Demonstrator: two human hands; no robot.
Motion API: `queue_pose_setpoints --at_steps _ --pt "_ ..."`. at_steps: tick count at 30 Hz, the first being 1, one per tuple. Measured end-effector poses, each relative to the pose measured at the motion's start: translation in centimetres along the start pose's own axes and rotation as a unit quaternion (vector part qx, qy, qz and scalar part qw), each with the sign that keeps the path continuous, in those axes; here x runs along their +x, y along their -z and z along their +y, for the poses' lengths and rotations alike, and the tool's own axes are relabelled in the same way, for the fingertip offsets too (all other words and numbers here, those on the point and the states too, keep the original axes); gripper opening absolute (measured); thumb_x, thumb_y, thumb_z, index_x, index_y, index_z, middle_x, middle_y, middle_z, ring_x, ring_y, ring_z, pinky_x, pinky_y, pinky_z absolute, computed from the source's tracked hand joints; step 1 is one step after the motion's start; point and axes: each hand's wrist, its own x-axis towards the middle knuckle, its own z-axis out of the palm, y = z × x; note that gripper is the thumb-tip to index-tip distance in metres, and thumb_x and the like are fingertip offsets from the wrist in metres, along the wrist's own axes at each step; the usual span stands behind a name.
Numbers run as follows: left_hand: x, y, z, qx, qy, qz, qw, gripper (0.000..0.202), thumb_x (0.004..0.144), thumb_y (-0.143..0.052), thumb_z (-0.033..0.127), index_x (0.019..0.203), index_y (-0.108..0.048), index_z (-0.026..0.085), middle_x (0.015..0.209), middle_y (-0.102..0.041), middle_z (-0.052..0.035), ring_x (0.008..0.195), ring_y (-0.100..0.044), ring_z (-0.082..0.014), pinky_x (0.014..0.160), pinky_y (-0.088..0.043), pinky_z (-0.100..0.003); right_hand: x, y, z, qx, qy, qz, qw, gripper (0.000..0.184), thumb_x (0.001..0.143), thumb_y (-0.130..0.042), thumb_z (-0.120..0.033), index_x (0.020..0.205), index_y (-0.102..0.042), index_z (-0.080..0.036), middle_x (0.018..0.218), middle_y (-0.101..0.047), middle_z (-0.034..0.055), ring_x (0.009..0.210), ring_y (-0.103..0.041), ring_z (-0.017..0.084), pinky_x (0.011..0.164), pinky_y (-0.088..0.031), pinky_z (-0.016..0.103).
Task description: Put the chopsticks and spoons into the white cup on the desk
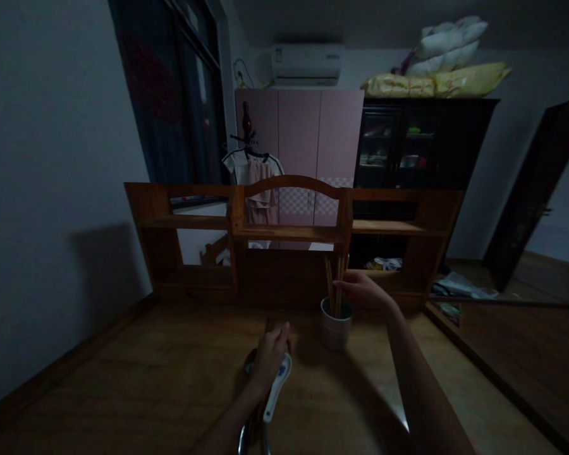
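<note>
My right hand pinches wooden chopsticks whose lower ends stand inside a light grey cup. Another chopstick or two lean to the left in the same cup. My left hand is low over the table, its fingers curled together; whatever may be in them is hidden. Right beside it lies a white ceramic soup spoon with a blue pattern, handle toward me. A dark rounded utensil is partly covered by the hand. Below the wrist, shiny metal handles and thin dark sticks show.
The wooden table has a low shelf unit along its back edge, just behind the cup. A wall borders the left side. A raised wooden edge runs along the right. The room is dim.
</note>
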Motion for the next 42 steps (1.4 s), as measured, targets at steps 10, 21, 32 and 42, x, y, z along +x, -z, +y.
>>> queue_pose_setpoints --at_steps 10,21,32,42 --pt "0.1 0.2 0.3 0.022 -0.011 0.008 1.000 0.048 0.090 -0.038 0.052 0.059 -0.052 0.017 0.055 -0.049 0.0023 0.053 -0.049 -0.0126 0.054 -0.034 -0.023 -0.4 -0.3 -0.5 -0.030 -0.007 0.032 0.999 0.047 0.075 -0.061 -0.058 0.082 -0.065 -0.013 0.064 -0.060 0.0027 0.060 -0.055 0.016 0.050 -0.042 0.024" --pt "2.3 2.4 -2.0 0.103 -0.090 0.195 0.971 0.014 0.077 -0.055 0.029 0.088 -0.058 0.020 0.091 -0.061 -0.0043 0.090 -0.059 -0.0212 0.083 -0.045 -0.035 -0.1 0.0 -0.1 -0.088 0.002 0.094 0.992 0.051 0.078 -0.054 -0.064 0.066 -0.055 -0.015 0.056 -0.047 -0.0016 0.052 -0.041 0.010 0.043 -0.027 0.021" --pt "2.5 2.3 -3.1 0.086 -0.078 0.164 0.979 0.017 0.080 -0.048 0.029 0.084 -0.062 0.020 0.091 -0.060 -0.0053 0.090 -0.059 -0.0209 0.083 -0.047 -0.035 0.1 0.1 0.5 -0.060 0.008 0.048 0.997 0.043 0.078 -0.058 -0.055 0.083 -0.064 -0.012 0.066 -0.060 0.0029 0.057 -0.052 0.014 0.048 -0.038 0.022" --pt "2.2 2.3 -2.3 0.087 -0.074 0.146 0.983 0.021 0.082 -0.045 0.031 0.082 -0.062 0.019 0.089 -0.060 -0.0056 0.088 -0.058 -0.0211 0.083 -0.046 -0.035 0.1 0.2 0.3 -0.034 0.010 0.030 0.999 0.039 0.080 -0.057 -0.048 0.088 -0.063 -0.010 0.068 -0.059 0.0018 0.056 -0.050 0.012 0.049 -0.037 0.022"
